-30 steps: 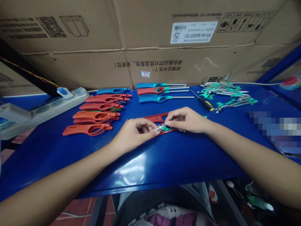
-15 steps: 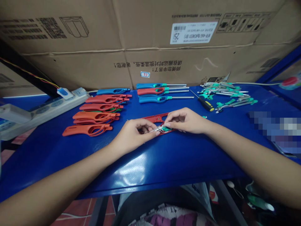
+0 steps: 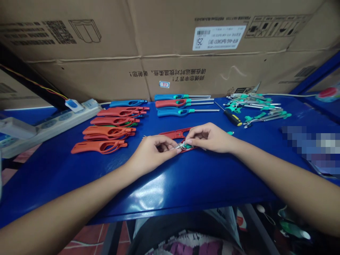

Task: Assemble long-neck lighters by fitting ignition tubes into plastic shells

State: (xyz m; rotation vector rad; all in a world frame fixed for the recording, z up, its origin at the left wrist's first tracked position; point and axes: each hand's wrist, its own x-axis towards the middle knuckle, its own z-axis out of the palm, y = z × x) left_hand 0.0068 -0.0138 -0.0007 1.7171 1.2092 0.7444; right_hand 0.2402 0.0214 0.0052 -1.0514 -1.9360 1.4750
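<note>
My left hand [image 3: 156, 150] pinches a small clear and silver part [image 3: 178, 145] above a red casing half near the middle of the blue table. My right hand [image 3: 209, 137] closes its thumb and fingers on a green piece [image 3: 187, 145] at the other end of that part. Behind my fingers lies another red casing half [image 3: 174, 134]. A green tip [image 3: 230, 133] shows just past my right hand. The inner side of the part is mostly hidden by my fingers.
Several red and orange lighter casings [image 3: 98, 147] lie at left beside a white power strip [image 3: 61, 120]. Blue and red lighters [image 3: 172, 112] lie at the back. A screwdriver [image 3: 232, 117] and a pile of green-and-silver parts [image 3: 255, 102] are at right, before a cardboard sheet [image 3: 106, 78].
</note>
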